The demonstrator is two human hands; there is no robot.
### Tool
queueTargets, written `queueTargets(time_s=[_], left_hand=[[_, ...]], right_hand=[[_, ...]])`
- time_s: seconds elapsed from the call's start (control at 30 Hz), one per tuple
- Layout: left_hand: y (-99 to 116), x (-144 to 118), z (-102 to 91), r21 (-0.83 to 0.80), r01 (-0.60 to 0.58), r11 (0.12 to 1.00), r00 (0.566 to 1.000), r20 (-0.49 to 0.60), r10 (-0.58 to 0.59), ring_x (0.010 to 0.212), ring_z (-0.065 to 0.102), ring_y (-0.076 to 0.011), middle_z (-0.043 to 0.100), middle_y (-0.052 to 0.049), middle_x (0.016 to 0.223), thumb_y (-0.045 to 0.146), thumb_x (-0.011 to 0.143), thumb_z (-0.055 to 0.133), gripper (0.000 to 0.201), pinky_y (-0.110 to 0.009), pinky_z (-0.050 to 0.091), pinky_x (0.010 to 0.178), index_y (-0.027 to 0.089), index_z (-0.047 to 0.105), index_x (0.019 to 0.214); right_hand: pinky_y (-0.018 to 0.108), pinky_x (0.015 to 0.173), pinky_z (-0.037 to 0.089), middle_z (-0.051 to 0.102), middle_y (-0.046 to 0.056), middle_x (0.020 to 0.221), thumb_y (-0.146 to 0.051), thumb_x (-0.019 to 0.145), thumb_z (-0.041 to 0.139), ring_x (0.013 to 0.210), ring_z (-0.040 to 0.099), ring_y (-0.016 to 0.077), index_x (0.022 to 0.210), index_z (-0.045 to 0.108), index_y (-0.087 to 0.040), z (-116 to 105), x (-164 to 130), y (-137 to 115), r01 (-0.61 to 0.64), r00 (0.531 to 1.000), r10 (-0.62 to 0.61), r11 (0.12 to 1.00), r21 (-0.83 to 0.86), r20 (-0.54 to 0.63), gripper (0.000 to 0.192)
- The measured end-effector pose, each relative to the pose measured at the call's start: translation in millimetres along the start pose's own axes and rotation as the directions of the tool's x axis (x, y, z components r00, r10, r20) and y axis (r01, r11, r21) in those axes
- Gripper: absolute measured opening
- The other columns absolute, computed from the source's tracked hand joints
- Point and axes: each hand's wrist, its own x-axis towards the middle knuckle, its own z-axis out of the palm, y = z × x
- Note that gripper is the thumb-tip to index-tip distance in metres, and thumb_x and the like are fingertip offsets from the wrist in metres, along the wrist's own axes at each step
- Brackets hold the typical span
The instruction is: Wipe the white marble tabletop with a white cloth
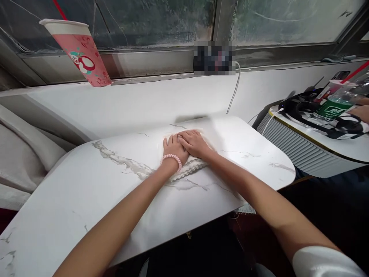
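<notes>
Both the left hand (173,148) and the right hand (193,143) press flat, fingers spread and gripping nothing, on a white knitted cloth (188,169) on the marble table (86,192), pink paper cup (79,52) at ten o'clock.

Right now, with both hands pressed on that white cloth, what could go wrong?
1. The white cloth is thin and nearly matches the marble table; it may bunch or slide under the left hand and right hand.
2. The pink cup sits tilted on the sill; a knock to the table might tip it.
</notes>
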Motion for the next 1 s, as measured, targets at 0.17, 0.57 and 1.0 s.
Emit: queueTargets(time_s=[0.17, 0.57, 1.0], left_hand=[[-27.2, 50.3, 6.6, -0.018, 0.033, 0.999, 0.997, -0.065, -0.034, 0.138, 0.040, -0.0273, 0.048, -0.015, 0.148, 0.032, 0.095, 0.031, 0.053, -0.048, 0.020, 0.120, 0.013, 0.046, 0.142], [-44.9, 111.9, 10.1, 0.014, 0.008, 1.000, 0.996, -0.090, -0.007, 0.131, 0.046, -0.0277, 0.054, -0.013, 0.141, 0.035, 0.094, 0.033, 0.049, -0.044, 0.027, 0.114, 0.017, 0.049, 0.136], [26.8, 124.1, 24.7, -0.036, -0.044, 0.998, 0.994, -0.104, 0.040, 0.138, 0.039, -0.0287, 0.048, -0.016, 0.147, 0.037, 0.097, 0.024, 0.054, -0.050, 0.019, 0.119, 0.012, 0.046, 0.141]], right_hand=[[0.035, 0.107, 0.032, 0.067, 0.009, 0.121, -0.025, 0.099, 0.038, 0.117, 0.055, 0.0218, 0.112, 0.063, -0.016, 17.5, 53.3, 15.5, -0.086, 0.994, 0.084, 0.996, -0.020, -0.062, 0.029], [0.041, 0.108, 0.033, 0.065, 0.008, 0.125, -0.021, 0.092, 0.041, 0.120, 0.053, 0.0227, 0.111, 0.064, -0.019, 24.6, 106.4, 62.4, -0.057, 0.998, 0.057, 0.998, -0.033, -0.005, 0.029], [0.040, 0.112, 0.029, 0.060, 0.009, 0.135, -0.023, 0.098, 0.032, 0.128, 0.047, 0.0239, 0.129, 0.059, -0.018, -23.8, 66.3, 113.6, -0.076, 0.997, 0.076, 0.983, -0.166, -0.006, 0.041]])
